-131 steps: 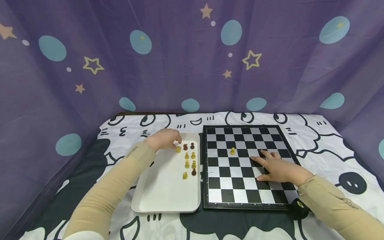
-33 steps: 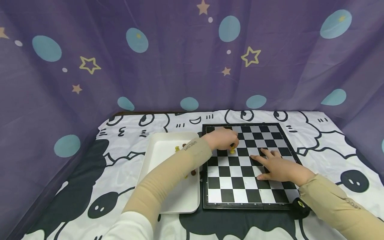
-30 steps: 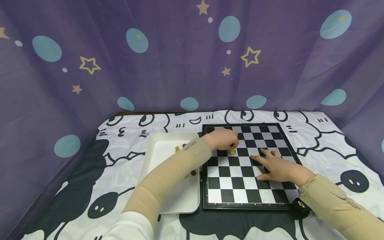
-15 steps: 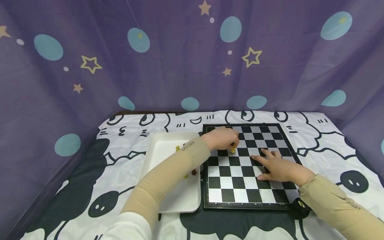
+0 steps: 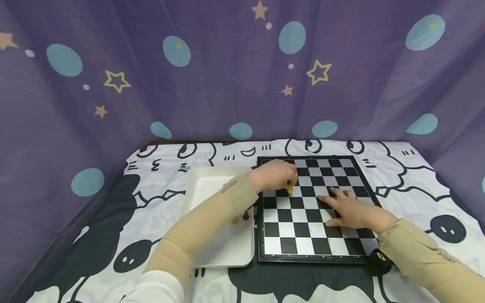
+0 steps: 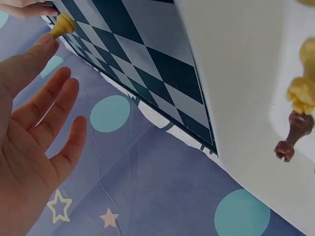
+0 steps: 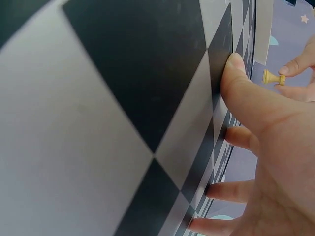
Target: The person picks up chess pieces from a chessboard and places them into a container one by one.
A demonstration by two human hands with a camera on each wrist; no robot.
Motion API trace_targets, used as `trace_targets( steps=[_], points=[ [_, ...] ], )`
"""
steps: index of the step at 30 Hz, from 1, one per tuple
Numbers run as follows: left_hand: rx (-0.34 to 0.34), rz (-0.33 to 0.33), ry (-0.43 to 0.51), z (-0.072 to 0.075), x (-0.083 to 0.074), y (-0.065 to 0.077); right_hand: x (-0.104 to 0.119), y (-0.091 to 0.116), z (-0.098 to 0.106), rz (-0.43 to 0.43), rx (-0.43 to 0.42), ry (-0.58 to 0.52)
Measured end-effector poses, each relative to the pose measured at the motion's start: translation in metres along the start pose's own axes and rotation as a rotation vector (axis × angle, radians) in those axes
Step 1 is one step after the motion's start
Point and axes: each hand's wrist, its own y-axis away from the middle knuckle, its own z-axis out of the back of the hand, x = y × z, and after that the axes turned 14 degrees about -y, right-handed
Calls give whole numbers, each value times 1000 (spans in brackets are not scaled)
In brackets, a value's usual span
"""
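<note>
My left hand [image 5: 275, 174] pinches a yellow chess piece [image 5: 290, 190] between thumb and fingertip over the left part of the chessboard [image 5: 297, 243]. In the right wrist view the piece [image 7: 268, 77] tilts sideways, its wide base free of the fingers. The left wrist view shows the same piece [image 6: 64, 25] at the fingertips, the other fingers spread loosely. My right hand [image 5: 350, 213] rests on the right side of the board with fingers apart, holding nothing.
Left of the board stands a white tray [image 5: 216, 252]. A yellow piece [image 5: 235, 220] and a dark red piece [image 5: 245, 216] show in it; my left forearm hides others. A black round object [image 5: 379, 261] sits by the right wrist. A purple curtain [image 5: 212, 97] hangs behind.
The left hand went from the tray to the yellow piece standing on the board and took hold of it. Since half a second ago, hand and piece have shifted slightly left. The right hand stays put.
</note>
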Motion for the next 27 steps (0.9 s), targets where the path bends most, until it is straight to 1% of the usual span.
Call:
trace_targets(
  steps=[5,12,19,23,27],
  points=[
    [-14,-4,-13,-2,-1,4,0,0,-1,3,-6,2],
    [-12,18,-5,-4,-3,14,0,1,-1,6,-13,4],
    [-17,29,-25,-8,-2,27,0,1,-1,0,-15,1],
    [-19,49,-10,-10,-1,35,1,1,-1,1,-13,4],
    [-37,57,-3,-11,2,43,1,2,-1,4,-11,-1]
  ],
)
